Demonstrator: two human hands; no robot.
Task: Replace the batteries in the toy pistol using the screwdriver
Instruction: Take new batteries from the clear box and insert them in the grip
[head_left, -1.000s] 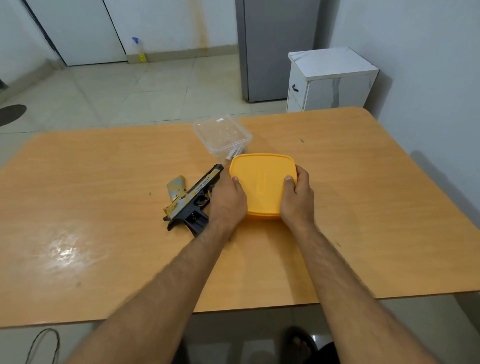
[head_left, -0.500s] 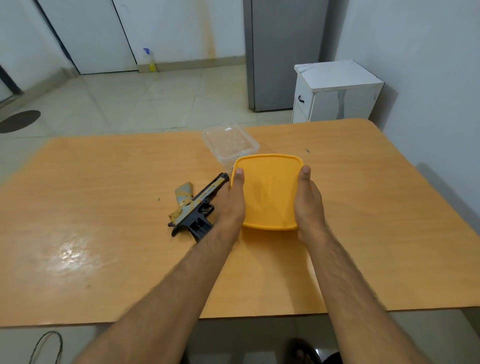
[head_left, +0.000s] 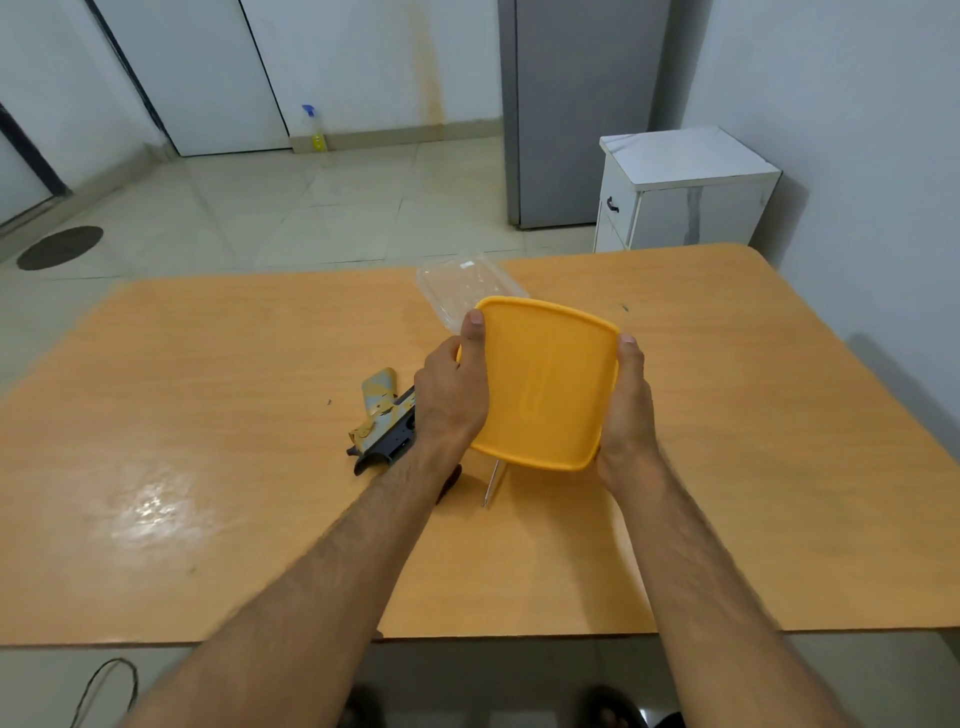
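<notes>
Hands hold an orange lid (head_left: 540, 382) in the middle of the frame, tilted and lifted off the surface (head_left: 208, 467). The left hand (head_left: 451, 395) grips the lid's left edge, thumb on top near the far corner; its other fingers are under the lid, so I cannot tell how they sit. The right hand (head_left: 626, 410) grips the right edge the same way, thumb lying along the rim. Just left of the left hand lies the pistol (head_left: 382, 421), flat on the surface and partly hidden by the wrist. A thin silver rod (head_left: 491, 486) pokes out below the lid's near edge; it may be the screwdriver, but most of it is hidden. Behind the lid, toward the top of the frame, sits a clear box (head_left: 457, 291).
</notes>
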